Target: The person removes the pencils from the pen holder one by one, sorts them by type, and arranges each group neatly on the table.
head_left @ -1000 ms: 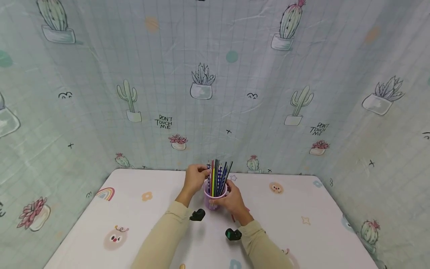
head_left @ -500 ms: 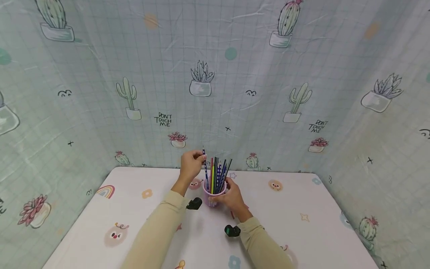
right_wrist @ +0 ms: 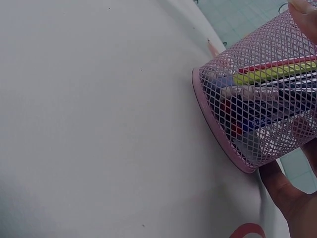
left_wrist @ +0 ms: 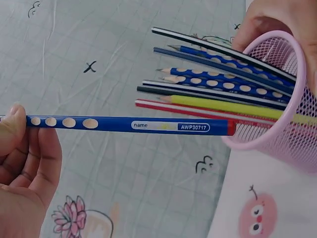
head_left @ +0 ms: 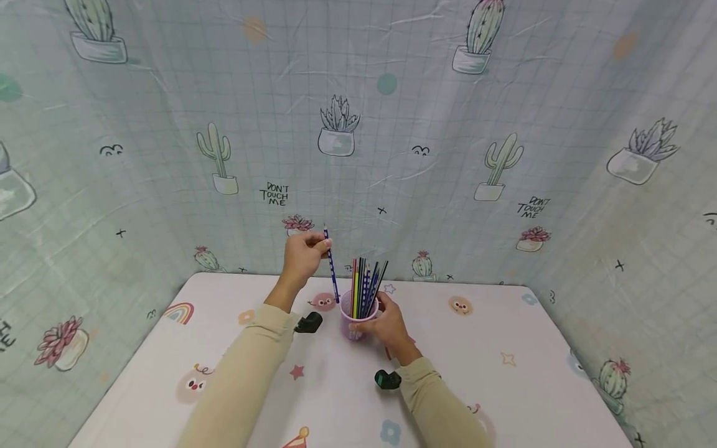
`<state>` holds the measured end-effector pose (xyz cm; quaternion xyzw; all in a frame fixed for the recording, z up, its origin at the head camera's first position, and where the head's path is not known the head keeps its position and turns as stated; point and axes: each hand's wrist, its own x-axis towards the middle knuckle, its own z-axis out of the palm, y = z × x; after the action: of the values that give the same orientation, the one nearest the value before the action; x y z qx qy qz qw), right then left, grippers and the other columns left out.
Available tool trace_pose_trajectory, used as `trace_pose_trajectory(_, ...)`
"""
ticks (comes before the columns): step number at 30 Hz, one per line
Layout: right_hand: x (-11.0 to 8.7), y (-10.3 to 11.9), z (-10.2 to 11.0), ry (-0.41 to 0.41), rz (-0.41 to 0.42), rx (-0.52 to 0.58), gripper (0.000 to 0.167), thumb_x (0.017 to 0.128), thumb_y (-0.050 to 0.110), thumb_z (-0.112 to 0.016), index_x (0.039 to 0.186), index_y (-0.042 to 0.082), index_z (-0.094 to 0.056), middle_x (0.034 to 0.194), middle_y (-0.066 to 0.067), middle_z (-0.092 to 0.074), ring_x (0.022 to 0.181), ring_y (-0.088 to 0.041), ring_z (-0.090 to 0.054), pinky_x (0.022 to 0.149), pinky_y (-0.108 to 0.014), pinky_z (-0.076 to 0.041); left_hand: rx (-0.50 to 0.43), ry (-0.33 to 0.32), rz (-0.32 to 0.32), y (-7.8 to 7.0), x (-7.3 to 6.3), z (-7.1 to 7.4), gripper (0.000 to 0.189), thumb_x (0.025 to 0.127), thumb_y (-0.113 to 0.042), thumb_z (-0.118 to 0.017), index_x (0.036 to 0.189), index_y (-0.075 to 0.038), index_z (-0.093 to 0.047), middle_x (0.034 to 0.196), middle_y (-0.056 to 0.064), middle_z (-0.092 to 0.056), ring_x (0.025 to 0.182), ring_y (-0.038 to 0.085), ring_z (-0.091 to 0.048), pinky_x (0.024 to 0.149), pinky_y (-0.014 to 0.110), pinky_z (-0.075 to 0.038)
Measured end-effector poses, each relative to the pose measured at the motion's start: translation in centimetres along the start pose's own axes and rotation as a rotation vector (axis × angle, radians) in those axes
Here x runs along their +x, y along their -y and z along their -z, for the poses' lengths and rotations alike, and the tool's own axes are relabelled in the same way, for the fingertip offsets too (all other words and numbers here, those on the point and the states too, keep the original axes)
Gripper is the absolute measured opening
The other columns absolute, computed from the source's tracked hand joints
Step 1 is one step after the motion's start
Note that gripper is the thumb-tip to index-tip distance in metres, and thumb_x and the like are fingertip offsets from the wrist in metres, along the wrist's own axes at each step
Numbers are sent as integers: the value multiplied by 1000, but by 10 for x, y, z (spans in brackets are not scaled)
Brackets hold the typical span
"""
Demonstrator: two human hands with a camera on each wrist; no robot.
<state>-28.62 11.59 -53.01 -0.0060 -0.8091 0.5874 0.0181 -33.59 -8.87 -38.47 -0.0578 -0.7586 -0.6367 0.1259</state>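
Pinched near its pointed end by my left hand (head_left: 304, 256) is a blue pencil (left_wrist: 111, 123) with pale oval dimples and a red end. The pencil hangs tilted, just left of a pink mesh pencil cup (left_wrist: 293, 94); its red end is level with the cup's rim in the left wrist view. My right hand (head_left: 388, 323) grips the cup's side. Several pencils stand in the cup: a yellow pencil (left_wrist: 198, 104), a red pencil (left_wrist: 168, 108), dimpled blue ones and dark striped ones. Through the mesh in the right wrist view their lower ends show.
The white table (head_left: 448, 373) carries printed faces, flowers and stars. Behind it hangs a cactus-print cloth (head_left: 381, 180), close to the table's back edge. A black wrist device (head_left: 388, 379) sits by my right cuff, another (head_left: 309, 322) by the left.
My left hand has drawn the dimpled blue pencil up out of the cup, then moved it left. The right hand keeps its hold on the cup.
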Motion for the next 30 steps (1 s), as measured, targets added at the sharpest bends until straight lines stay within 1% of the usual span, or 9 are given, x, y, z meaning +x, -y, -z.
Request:
trace_pose_trajectory(6, 1, 1, 1, 12, 27, -19, 98, 64, 16, -101, 149, 9, -51, 143, -15, -63, 134, -36, -58, 120, -60, -42, 0, 10, 29, -6, 2, 15, 20, 98, -4, -71, 110, 12, -70, 102, 19, -71, 75, 5, -66, 73, 19, -63)
trace_pose_trajectory(12, 2, 2, 3, 11, 64, 3, 94, 64, 14, -101, 146, 7, -54, 142, -17, -64, 135, -37, -58, 121, -58, -42, 14, 19, 61, -7, 2, 32, 20, 98, -4, -70, 111, 11, -70, 98, 11, -70, 74, 4, -66, 71, 17, -62)
trace_pose_trajectory(15, 0, 2, 4, 20, 68, 13, 93, 64, 13, -101, 144, 6, -55, 140, -18, -65, 134, -37, -59, 121, -58, -42, 36, 31, 98, -5, 2, 42, 21, 100, -6, -69, 114, 10, -70, 100, 8, -68, 77, 5, -66, 74, 19, -63)
trace_pose_trajectory(19, 0, 1, 4, 29, 87, 49, 91, 63, 11, -101, 142, 4, -56, 137, -18, -67, 131, -36, -61, 118, -58, -45, 78, 42, 149, -1, 2, 57, 27, 102, -9, -67, 121, 9, -68, 105, 9, -68, 80, 5, -67, 78, 21, -63)
trace_pose_trajectory(21, -1, 1, 3, 34, 87, 69, 90, 64, 10, -100, 143, 5, -56, 138, -17, -66, 132, -36, -60, 119, -57, -45, 99, 37, 168, 1, 2, 65, 28, 102, -10, -66, 123, 10, -67, 106, 11, -68, 80, 5, -67, 78, 20, -63)
trace_pose_trajectory(22, 0, 1, 3, 36, 97, 76, 90, 64, 9, -100, 142, 5, -56, 139, -18, -66, 132, -36, -61, 118, -57, -45, 107, 38, 174, 2, 2, 69, 29, 102, -10, -66, 123, 10, -67, 107, 12, -68, 80, 5, -67, 79, 22, -64)
trace_pose_trajectory(25, 0, 2, 3, 30, 91, 81, 89, 63, 9, -100, 142, 5, -57, 138, -17, -67, 131, -36, -61, 118, -57, -46, 134, 41, 190, 5, 0, 78, 30, 103, -10, -65, 124, 11, -65, 107, 12, -67, 79, 5, -66, 80, 21, -64)
trace_pose_trajectory(28, 1, 1, 4, 24, 93, 76, 90, 63, 10, -101, 141, 5, -58, 137, -17, -68, 131, -35, -62, 117, -56, -47, 149, 53, 195, 8, -1, 84, 30, 103, -9, -64, 124, 12, -64, 106, 12, -67, 79, 4, -66, 81, 23, -64)
trace_pose_trajectory(30, 1, 0, 5, 17, 90, 73, 90, 63, 11, -101, 141, 6, -58, 137, -16, -68, 131, -35, -61, 117, -56, -46, 153, 61, 197, 10, -2, 88, 30, 103, -9, -64, 124, 13, -64, 105, 11, -67, 79, 5, -65, 80, 22, -63)
